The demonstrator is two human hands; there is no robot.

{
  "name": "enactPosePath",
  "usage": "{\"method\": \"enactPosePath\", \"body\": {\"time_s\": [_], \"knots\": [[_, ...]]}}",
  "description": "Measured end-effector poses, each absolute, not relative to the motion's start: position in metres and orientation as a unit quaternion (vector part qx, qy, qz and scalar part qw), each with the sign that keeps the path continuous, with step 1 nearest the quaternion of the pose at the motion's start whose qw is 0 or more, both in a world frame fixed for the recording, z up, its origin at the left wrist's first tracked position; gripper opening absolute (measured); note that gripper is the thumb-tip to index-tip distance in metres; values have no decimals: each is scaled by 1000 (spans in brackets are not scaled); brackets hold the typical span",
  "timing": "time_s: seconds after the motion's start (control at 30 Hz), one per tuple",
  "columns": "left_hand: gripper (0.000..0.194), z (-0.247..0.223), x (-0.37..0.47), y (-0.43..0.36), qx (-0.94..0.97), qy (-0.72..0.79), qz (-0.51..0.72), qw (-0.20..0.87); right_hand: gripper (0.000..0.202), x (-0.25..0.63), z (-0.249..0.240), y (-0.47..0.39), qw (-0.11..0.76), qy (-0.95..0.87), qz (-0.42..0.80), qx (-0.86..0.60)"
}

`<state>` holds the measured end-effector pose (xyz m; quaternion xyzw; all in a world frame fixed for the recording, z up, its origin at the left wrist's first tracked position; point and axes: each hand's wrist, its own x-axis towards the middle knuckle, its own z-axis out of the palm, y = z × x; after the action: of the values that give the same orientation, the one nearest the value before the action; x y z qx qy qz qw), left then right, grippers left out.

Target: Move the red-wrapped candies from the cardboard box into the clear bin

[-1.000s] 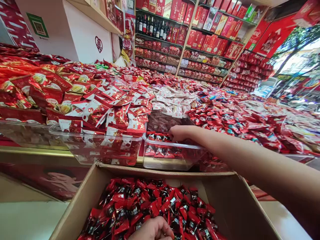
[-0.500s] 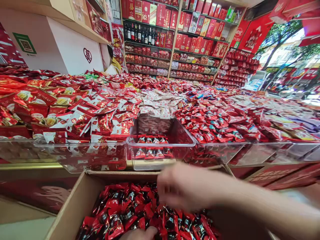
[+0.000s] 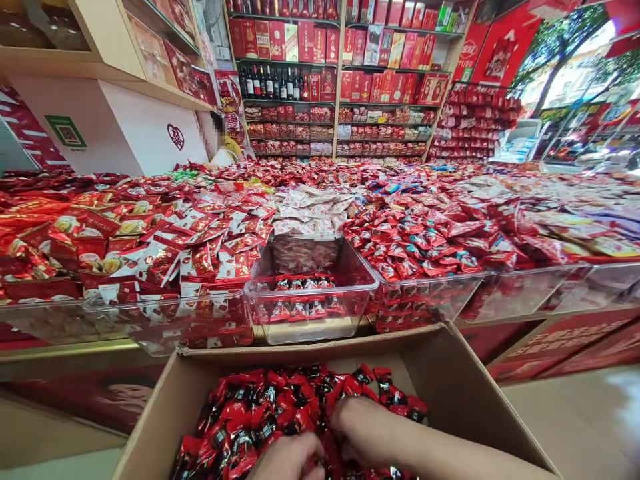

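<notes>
A cardboard box (image 3: 465, 387) stands in front of me with many wrapped candies (image 3: 250, 400) in it, in red and black wrappers. Both hands are down among them, side by side. My left hand (image 3: 293, 459) is at the lower edge of the view with its fingers curled; what they close on, if anything, is hidden. My right hand (image 3: 363, 430) reaches in from the right, its fingers pointing down and buried between the candies. Just beyond the box sits a clear plastic bin (image 3: 313, 330) with neat rows of similar candies on its bottom.
Heaped red and white packets (image 3: 200, 247) fill the bins on the left, and small red packets (image 3: 415, 240) those on the right. Clear bin fronts (image 3: 430, 300) line the counter's near edge. Shelves with boxes and bottles (image 3: 273, 83) stand behind; a person in yellow (image 3: 230, 147) is partly visible.
My right hand has come down from above the box's far edge into the candies. My left hand shows more, having moved slightly up. The view has shifted a little.
</notes>
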<state>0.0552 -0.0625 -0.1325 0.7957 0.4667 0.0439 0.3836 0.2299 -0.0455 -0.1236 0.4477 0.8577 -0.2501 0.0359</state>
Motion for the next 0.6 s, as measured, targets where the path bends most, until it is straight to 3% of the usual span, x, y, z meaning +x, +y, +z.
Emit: {"method": "enactPosePath", "body": {"time_s": [0.13,0.23,0.4,0.6], "knots": [[42,-100,65,-58,623,423,234,615,20,230,-110,-38,-175,714,-436,520],[56,-91,70,-58,506,349,278,738,26,225,-104,-39,-260,641,-499,522],[32,-86,69,-62,466,409,229,750,34,218,-104,-43,-303,571,-559,520],[35,-84,67,-62,415,427,279,753,41,216,-98,-46,-344,451,-654,501]]}}
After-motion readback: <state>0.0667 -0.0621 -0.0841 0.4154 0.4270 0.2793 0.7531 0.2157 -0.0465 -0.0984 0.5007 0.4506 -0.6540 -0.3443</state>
